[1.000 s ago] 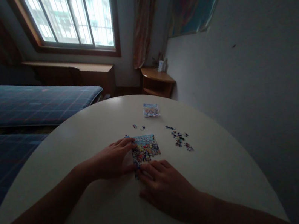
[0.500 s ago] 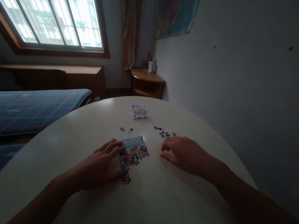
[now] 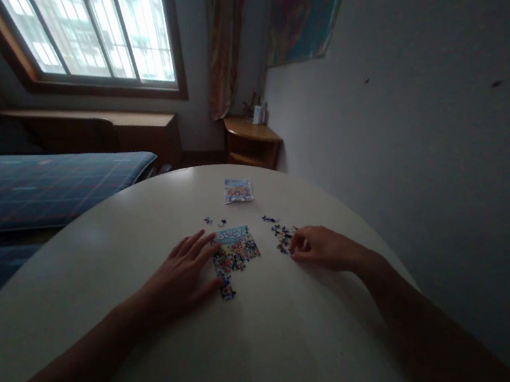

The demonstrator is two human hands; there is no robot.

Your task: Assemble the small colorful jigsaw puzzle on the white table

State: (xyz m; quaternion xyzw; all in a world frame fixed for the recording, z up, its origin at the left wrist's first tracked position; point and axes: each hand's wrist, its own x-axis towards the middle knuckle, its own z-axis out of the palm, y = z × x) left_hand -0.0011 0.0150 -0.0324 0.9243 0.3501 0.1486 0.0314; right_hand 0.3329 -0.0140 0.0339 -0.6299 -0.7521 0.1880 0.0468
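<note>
A partly assembled jigsaw puzzle [image 3: 239, 246] lies on the table, with a pale blue lettered strip along its top and a ragged lower edge. My left hand [image 3: 192, 267] rests flat at its left side, fingers spread, with fingertips over that edge. A narrow column of joined pieces [image 3: 226, 290] extends down at the puzzle's lower left. On the right, my right hand [image 3: 318, 247] has its thumb and fingers drawn together at a heap of loose puzzle pieces [image 3: 283, 236]. Whatever lies between those fingertips is too small to make out.
Two small loose pieces [image 3: 215, 222] lie beyond the puzzle. A small printed picture packet [image 3: 237, 190] sits farther back on the round white table [image 3: 141, 210]. A plaid mattress [image 3: 49, 186] is at the left, and a wall [image 3: 449, 152] stands on the right.
The puzzle has shifted slightly right and away from me, with my left hand moving along. My right hand has moved a little right, and its fingers have come together at the loose pieces.
</note>
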